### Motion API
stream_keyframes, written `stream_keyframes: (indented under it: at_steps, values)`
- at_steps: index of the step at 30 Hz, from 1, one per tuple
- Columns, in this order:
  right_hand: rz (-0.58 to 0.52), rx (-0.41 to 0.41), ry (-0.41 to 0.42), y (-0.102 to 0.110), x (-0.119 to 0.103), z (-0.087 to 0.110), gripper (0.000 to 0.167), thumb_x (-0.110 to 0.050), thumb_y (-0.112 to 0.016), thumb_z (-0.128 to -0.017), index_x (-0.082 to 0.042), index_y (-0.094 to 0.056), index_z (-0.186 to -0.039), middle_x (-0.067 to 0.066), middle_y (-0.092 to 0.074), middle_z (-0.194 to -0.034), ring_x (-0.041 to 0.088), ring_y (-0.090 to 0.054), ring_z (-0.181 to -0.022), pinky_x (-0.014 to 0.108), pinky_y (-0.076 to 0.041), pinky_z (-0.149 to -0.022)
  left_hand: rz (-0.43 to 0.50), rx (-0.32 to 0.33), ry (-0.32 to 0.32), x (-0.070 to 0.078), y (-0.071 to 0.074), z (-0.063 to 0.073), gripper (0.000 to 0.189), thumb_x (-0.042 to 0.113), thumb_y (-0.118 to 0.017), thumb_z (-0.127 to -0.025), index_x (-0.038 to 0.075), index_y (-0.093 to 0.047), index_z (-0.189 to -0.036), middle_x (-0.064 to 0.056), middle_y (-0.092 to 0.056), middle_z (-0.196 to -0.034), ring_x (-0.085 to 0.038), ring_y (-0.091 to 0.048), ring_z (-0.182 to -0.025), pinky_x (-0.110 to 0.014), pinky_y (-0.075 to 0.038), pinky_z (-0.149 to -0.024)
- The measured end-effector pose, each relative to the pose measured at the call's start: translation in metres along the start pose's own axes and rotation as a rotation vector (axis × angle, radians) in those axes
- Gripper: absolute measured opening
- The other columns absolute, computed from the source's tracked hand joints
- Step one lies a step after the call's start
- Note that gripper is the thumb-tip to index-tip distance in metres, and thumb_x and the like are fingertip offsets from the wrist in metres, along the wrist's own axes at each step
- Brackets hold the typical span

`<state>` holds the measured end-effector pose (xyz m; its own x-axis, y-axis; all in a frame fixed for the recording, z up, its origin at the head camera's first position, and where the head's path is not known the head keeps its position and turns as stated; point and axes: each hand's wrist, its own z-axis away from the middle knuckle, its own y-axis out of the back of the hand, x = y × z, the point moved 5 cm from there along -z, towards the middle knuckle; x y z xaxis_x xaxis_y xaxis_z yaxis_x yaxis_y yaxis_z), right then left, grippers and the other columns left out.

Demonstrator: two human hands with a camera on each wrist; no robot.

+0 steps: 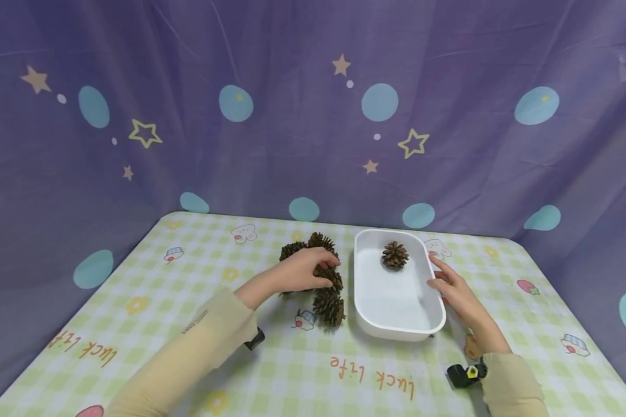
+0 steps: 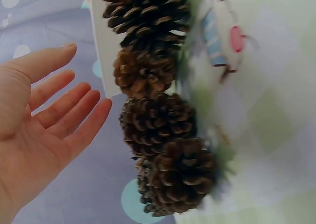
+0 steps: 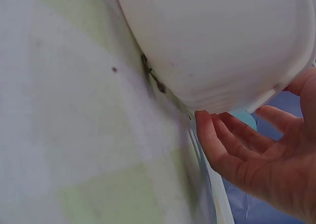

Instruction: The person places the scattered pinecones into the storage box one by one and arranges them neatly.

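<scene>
My left hand (image 1: 305,270) is over a group of brown pine cones (image 1: 330,308), fingers spread and relaxed. In the left wrist view, that hand (image 2: 54,110) appears beside a row of pine cones (image 2: 158,122) with a gap between, holding none of them. To the right stands a deep white plastic tray (image 1: 391,301) with rounded corners. One pine cone (image 1: 395,255) sits inside it near the far end. My right hand (image 1: 456,292) holds the tray's right side, thumb at the rim. Seen from the right wrist, its fingertips (image 3: 205,122) touch the tray's outer wall (image 3: 212,46) low down.
A green-and-white checked cloth (image 1: 271,370) with printed cupcakes, flowers and lettering covers the table. Small dark bits (image 3: 153,75) lie by the tray's base. A purple curtain (image 1: 302,156) with stars and blue spots hangs behind and at the sides.
</scene>
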<state>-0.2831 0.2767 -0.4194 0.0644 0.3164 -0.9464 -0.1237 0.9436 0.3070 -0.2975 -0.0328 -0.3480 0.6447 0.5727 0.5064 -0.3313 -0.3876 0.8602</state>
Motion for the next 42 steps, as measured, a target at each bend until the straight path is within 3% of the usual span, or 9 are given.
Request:
stream_keyframes:
  at_steps: [11, 21, 29, 39, 42]
  values:
    - [0.008, 0.004, -0.006, -0.002, 0.002, 0.000, 0.066, -0.014, -0.047, -0.093, -0.015, -0.010, -0.148, 0.030, -0.031, -0.138, 0.037, -0.045, -0.115, 0.036, -0.052, -0.078, 0.034, -0.005, 0.053, -0.010, -0.020, 0.021, 0.041, 0.024, -0.068, -0.082, 0.012, -0.057, -0.120, -0.003, -0.057, -0.112, -0.017, -0.055, -0.101, -0.027, -0.051, -0.078]
    - [0.010, 0.011, -0.010, -0.002, 0.003, 0.000, 0.065, -0.014, -0.047, -0.093, -0.015, -0.011, -0.147, 0.030, -0.032, -0.136, 0.036, -0.046, -0.114, 0.034, -0.051, -0.078, 0.023, 0.062, 0.032, -0.010, -0.025, 0.034, 0.039, 0.027, -0.069, -0.081, 0.013, -0.060, -0.116, -0.001, -0.055, -0.102, -0.016, -0.054, -0.091, -0.026, -0.050, -0.075]
    - [0.002, 0.001, -0.011, -0.002, 0.002, 0.000, 0.067, -0.014, -0.047, -0.093, -0.017, -0.009, -0.148, 0.029, -0.030, -0.138, 0.037, -0.044, -0.116, 0.036, -0.051, -0.079, 0.035, 0.038, 0.048, -0.010, -0.038, 0.038, 0.045, 0.030, -0.071, -0.078, 0.017, -0.058, -0.119, 0.001, -0.051, -0.105, -0.015, -0.054, -0.092, -0.017, -0.048, -0.071]
    - [0.007, -0.005, -0.008, -0.001, 0.001, 0.000, 0.067, -0.016, -0.048, -0.093, -0.016, -0.009, -0.148, 0.029, -0.030, -0.139, 0.038, -0.044, -0.116, 0.034, -0.051, -0.078, -0.024, 0.009, 0.055, -0.005, -0.040, 0.039, 0.052, 0.032, -0.072, -0.078, 0.015, -0.055, -0.124, 0.001, -0.047, -0.115, -0.012, -0.054, -0.082, -0.020, -0.047, -0.070]
    - [0.007, -0.012, -0.003, 0.000, 0.001, 0.000, 0.067, -0.016, -0.048, -0.093, -0.017, -0.008, -0.148, 0.029, -0.029, -0.139, 0.038, -0.043, -0.117, 0.034, -0.051, -0.078, -0.055, 0.000, 0.050, -0.005, -0.043, 0.039, 0.054, 0.031, -0.072, -0.077, 0.015, -0.054, -0.125, 0.002, -0.045, -0.117, -0.012, -0.053, -0.086, -0.023, -0.047, -0.073]
